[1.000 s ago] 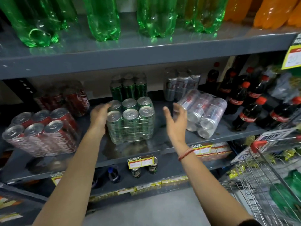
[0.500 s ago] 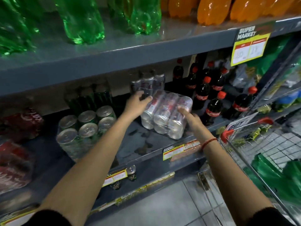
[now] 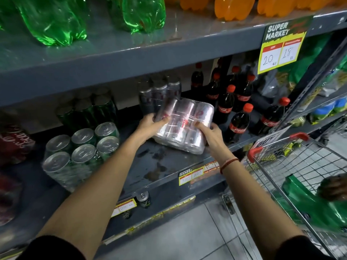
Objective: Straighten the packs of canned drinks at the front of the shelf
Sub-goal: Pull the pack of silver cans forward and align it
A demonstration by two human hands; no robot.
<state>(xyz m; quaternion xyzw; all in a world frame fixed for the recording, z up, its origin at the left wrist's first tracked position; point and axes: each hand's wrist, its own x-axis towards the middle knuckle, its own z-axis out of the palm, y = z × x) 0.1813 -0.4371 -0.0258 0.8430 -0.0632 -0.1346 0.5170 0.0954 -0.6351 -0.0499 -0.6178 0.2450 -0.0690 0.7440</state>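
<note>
Supermarket shelf (image 3: 169,166), grey metal: silver can pack (image 3: 183,126) lying tipped at 1 o'clock of the green can pack (image 3: 80,149). Left hand (image 3: 151,123) and right hand (image 3: 211,133) closed on opposite ends, presumably to turn it square and upright.

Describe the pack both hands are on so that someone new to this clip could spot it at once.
Find the grey middle shelf under the green and orange bottles. The silver can pack lies there between the green can pack and the cola bottles, gripped by the left hand and right hand. Unlike the upright green pack, it is shrink-wrapped silver, lying on its side and skewed.
</note>
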